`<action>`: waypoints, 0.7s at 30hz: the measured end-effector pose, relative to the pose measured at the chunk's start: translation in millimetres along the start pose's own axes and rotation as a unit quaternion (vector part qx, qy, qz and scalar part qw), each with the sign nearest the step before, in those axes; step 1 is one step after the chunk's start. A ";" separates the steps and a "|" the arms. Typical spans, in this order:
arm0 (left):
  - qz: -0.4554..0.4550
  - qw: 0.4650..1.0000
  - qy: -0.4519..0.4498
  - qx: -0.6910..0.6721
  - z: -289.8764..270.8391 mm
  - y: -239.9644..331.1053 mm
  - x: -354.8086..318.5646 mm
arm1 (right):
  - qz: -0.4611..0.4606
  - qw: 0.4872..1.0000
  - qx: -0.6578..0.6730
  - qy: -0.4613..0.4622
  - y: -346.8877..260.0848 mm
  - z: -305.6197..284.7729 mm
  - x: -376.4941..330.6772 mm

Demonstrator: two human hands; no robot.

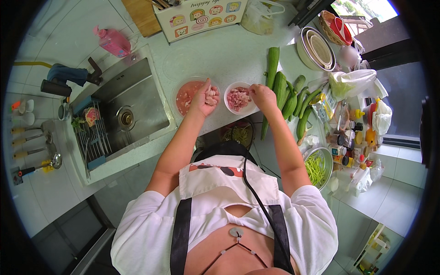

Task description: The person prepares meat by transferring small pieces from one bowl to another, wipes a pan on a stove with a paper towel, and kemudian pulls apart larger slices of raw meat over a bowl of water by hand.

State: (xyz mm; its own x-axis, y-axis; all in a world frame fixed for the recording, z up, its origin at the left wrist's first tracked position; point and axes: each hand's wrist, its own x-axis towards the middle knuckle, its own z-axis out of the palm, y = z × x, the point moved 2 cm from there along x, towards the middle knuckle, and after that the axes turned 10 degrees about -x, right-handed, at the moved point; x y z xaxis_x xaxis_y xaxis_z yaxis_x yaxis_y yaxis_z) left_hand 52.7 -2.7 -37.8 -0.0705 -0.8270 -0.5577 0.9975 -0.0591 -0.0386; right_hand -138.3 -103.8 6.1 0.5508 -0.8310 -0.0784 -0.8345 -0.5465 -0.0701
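My left hand [201,101] is cupped around a clump of raw meat pieces [211,95], pale pink and wet. It is above the right side of a clear round bowl [173,96] of pinkish water with small meat bits in it. Just right of that stands a white bowl [234,84] partly filled with chopped raw meat [238,99]. Over this bowl's right rim, the fingers of my right hand [263,97] are drawn together in a pinch; whatever may be between them is too small to tell.
A metal sink [151,91] lies to the left, with a pink bottle [112,42] behind it. Green cucumber-like vegetables [279,87] lie right of my right hand. Farther right are a bowl of green strips [315,167], stacked basins [316,50] and several seasoning bottles [348,137].
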 end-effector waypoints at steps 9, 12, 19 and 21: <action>0.020 0.999 0.017 0.030 6.0 0.9 -9.3 | 0.005 0.995 0.033 -0.090 -19.8 -9.4 -4.2; 0.016 0.999 0.014 0.050 2.2 2.6 -6.8 | 0.008 0.943 0.311 -0.115 -8.6 -17.0 -5.2; 0.028 0.994 0.007 0.103 10.2 -2.8 -8.1 | 0.031 0.828 0.541 -0.146 -6.3 -24.1 -9.5; 0.023 0.993 -0.002 0.114 11.7 -3.7 -7.8 | 0.029 0.835 0.533 -0.136 -6.6 -24.7 -11.2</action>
State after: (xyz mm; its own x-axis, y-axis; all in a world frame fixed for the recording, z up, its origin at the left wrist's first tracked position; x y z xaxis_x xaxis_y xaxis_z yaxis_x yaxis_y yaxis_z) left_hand 49.6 -2.5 -23.6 -0.0262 -0.8334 -0.5521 0.9736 -0.1467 0.1751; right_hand -139.4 -93.4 32.0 0.6146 -0.7187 -0.3251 -0.4520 0.0169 -0.8919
